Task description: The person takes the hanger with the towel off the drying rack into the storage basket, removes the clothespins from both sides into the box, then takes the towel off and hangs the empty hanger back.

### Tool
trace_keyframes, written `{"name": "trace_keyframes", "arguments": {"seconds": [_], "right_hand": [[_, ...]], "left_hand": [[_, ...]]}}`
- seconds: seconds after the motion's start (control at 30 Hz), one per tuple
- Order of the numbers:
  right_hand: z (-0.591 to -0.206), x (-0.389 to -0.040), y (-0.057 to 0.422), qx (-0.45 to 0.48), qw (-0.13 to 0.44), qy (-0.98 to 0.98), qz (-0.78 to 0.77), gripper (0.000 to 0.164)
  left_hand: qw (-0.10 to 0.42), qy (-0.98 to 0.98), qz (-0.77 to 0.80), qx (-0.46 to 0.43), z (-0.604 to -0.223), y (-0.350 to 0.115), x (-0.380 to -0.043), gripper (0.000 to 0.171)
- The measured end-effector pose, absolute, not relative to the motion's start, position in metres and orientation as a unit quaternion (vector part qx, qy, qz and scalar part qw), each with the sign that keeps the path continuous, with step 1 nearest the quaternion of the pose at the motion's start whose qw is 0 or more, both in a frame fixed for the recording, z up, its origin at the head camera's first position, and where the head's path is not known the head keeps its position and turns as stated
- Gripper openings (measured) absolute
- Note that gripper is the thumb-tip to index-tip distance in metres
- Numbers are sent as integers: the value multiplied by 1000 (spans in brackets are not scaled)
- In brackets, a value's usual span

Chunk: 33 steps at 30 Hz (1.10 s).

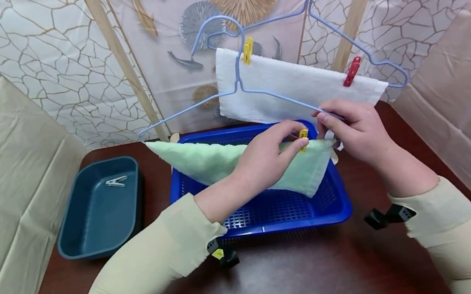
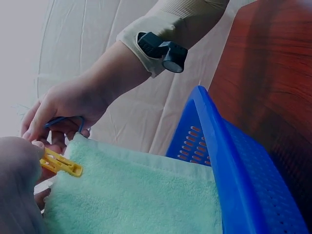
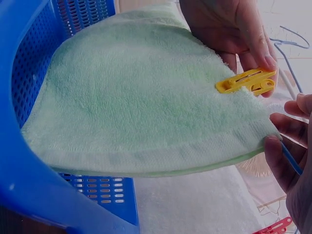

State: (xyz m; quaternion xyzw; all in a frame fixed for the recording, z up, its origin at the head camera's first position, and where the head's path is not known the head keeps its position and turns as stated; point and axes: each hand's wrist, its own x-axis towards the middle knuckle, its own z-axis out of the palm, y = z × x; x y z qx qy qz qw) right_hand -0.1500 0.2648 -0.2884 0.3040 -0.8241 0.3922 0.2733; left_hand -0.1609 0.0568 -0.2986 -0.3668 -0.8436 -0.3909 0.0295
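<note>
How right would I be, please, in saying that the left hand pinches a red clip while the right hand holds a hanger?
Only the colour is wrong: the left hand pinches a yellow clip, as the right wrist view shows, while the right hand holds a hanger.

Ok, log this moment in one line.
left hand: pinches yellow clip at green towel | right hand: holds blue hanger | white towel: hangs behind

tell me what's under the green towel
The blue basket, with part of its perforated inside showing in front. The green towel and left forearm hide the middle, so anything there can't be seen.
</note>
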Motion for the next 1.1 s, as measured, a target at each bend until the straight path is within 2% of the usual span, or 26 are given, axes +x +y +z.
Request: {"name": "trace_keyframes", "arguments": {"seconds": [0.43,1.1], "right_hand": [[-292,-151,265,301,266,-824,399,17],[-291,-148,266,301,266,-819,409,18]], "left_hand": [[93,-819,-390,-412,-304,57,-166,19],[135,-772,-454,-424,-307,51,-165,17]]}}
